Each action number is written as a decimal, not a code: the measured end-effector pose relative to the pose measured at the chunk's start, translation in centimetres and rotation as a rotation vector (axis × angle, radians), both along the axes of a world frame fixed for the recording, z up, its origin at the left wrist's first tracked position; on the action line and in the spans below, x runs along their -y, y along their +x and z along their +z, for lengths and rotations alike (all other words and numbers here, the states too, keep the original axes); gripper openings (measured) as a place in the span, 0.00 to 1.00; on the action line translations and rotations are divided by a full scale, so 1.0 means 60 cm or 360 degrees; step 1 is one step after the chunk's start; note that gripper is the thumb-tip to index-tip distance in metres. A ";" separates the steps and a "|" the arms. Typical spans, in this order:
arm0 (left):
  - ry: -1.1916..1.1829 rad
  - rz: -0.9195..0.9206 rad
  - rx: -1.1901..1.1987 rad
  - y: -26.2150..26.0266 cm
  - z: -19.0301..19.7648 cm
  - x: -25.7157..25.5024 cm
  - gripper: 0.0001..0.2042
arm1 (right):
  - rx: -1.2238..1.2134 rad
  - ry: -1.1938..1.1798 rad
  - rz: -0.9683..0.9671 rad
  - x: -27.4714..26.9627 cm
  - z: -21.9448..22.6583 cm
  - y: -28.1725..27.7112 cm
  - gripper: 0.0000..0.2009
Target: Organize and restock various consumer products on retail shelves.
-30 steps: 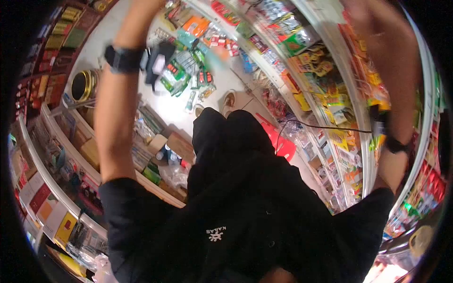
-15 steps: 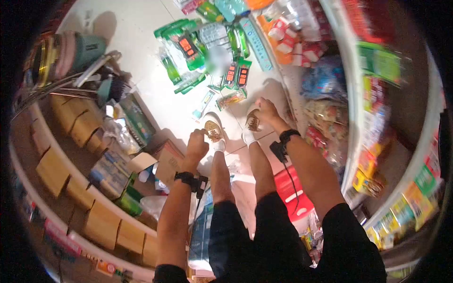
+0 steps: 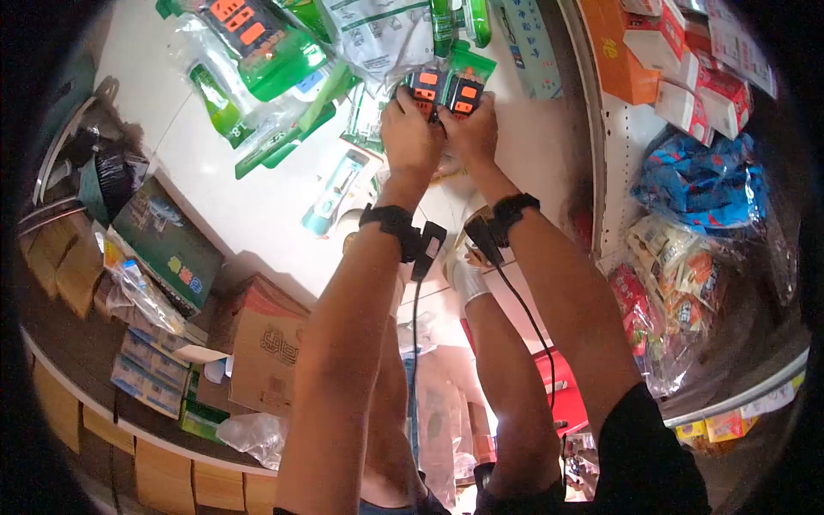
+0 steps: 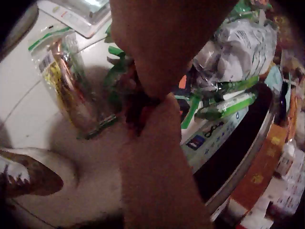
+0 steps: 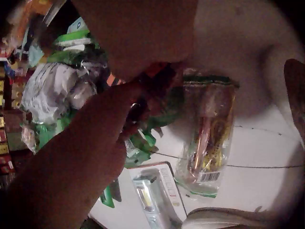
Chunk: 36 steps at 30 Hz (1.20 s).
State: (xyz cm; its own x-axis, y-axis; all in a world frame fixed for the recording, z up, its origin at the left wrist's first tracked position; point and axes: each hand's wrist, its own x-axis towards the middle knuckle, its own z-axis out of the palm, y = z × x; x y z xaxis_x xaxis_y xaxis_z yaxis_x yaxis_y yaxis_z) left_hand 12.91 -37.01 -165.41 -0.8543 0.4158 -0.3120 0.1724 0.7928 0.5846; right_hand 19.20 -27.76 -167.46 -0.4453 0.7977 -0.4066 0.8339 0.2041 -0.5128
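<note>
On the pale floor lie two black-and-orange packages with green edging, side by side in the head view. My left hand [image 3: 409, 137] grips the lower end of the left package [image 3: 427, 84], its fingers along the side. My right hand [image 3: 472, 133] grips the lower end of the right package [image 3: 466, 91], thumb on the near side. The hands nearly meet between them. In both wrist views the hands cover most of the packages. Close by is a clear zip bag [image 5: 209, 133] with yellow and copper-coloured contents. A carded pale-blue item [image 3: 333, 193] lies left of the hands.
Several green-edged bags [image 3: 257, 51] and a white-grey plastic bag [image 3: 378, 39] lie beyond the hands. At right a low shelf holds red-and-white boxes [image 3: 661, 43] and a blue bag [image 3: 704, 180]. A cardboard box [image 3: 270, 352] stands at left. Shoes and wrist cables are close below.
The head view has dropped closer to the floor. Both hands, held up high at first, came down above the shoes, then reached forward and took hold of the two black-and-orange packages.
</note>
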 end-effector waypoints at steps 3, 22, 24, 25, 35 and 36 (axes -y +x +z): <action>-0.0151 -0.0076 0.0179 0.004 0.004 0.005 0.33 | 0.0042 -0.0221 -0.0036 -0.015 0.027 0.021 0.28; 0.0143 -0.0043 0.0456 0.020 0.155 0.147 0.29 | -0.0165 -0.1342 -0.0568 0.053 0.231 0.131 0.31; -0.0117 -0.0141 -0.0113 -0.039 0.119 0.128 0.32 | -0.0003 -0.1300 -0.0520 0.049 0.213 0.144 0.34; -0.0228 -0.0175 -0.0146 -0.060 0.092 0.120 0.35 | -0.0082 -0.1317 -0.0485 0.046 0.210 0.145 0.33; 0.0060 -0.0103 0.1632 -0.060 0.131 0.155 0.22 | -0.0170 -0.0853 -0.0002 -0.055 0.287 0.221 0.38; 0.0336 -0.0022 0.1730 -0.057 0.213 0.155 0.23 | -0.0088 -0.0847 0.0088 -0.061 0.338 0.218 0.38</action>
State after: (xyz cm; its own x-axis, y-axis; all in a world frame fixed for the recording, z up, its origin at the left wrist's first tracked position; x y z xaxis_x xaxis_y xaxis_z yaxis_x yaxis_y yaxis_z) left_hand 9.47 -46.28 -152.66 -0.1631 0.5564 -0.8147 -0.5065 0.6614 0.5531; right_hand 32.27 -24.11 -147.20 -0.5132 0.4624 -0.7231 0.7980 -0.0533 -0.6003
